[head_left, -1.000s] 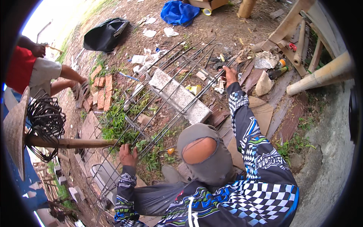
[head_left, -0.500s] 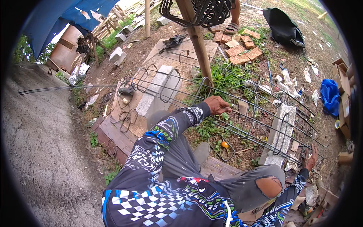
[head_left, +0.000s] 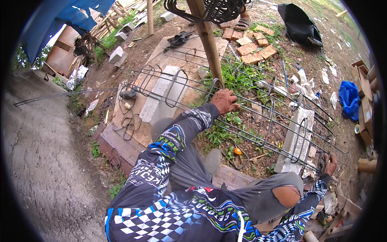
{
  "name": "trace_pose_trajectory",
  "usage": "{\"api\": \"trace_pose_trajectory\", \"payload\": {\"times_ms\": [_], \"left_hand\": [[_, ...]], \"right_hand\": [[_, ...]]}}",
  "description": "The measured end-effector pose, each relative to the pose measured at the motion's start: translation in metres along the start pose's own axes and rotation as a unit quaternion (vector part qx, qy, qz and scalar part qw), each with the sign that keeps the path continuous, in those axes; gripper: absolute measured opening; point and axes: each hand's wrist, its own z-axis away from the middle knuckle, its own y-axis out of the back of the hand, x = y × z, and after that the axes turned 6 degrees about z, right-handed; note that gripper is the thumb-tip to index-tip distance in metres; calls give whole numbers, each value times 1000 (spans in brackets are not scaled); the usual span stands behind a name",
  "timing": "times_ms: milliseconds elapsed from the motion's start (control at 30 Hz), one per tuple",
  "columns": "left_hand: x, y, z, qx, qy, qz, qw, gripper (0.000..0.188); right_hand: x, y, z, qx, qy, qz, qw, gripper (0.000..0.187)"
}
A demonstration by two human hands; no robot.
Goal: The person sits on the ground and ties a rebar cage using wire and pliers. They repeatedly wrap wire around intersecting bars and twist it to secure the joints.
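Observation:
A long cage of thin dark steel rebar (head_left: 269,121), with square stirrups around lengthwise bars, lies across two pale concrete blocks. My left hand (head_left: 224,101) is closed over a near bar by the middle of the cage, fingers curled down, close to a slanted stirrup (head_left: 213,86). At the right end of the bars is my right hand (head_left: 330,163), its fingers bent together; what lies in them is too small to make out. One block (head_left: 165,94) supports the cage's left part, the other block (head_left: 296,139) its right part.
A bamboo post (head_left: 211,54) rises behind the cage, with bent stirrups (head_left: 201,10) hung on it. Broken bricks (head_left: 256,48), a black sheet (head_left: 300,24), a blue bag (head_left: 349,101) and cardboard (head_left: 363,86) lie around. Another person's sandalled foot (head_left: 243,23) stands at the back.
My left hand has shifted slightly left and away along the cage, its fingers now curled more tightly. My right hand stays by the bar ends. The whole view has tilted a little.

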Motion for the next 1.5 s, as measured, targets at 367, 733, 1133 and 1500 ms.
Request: {"api": "trace_pose_trajectory", "payload": {"times_ms": [367, 733, 1133, 1500], "left_hand": [[27, 13, 2, -148, 64, 196, 967, 31], [72, -4, 3, -335, -17, 157, 929, 35], [87, -34, 5, -218, -58, 199, 954, 21], [106, -1, -32, -357, -26, 238, 903, 34]], "right_hand": [[-12, -10, 9, 149, -111, -69, 980, 30], [-39, -24, 139, 349, -283, -62, 891, 23], [-42, -67, 272, 267, -404, 32, 875, 17], [-28, 15, 397, 38, -496, 156, 853, 24]]}}
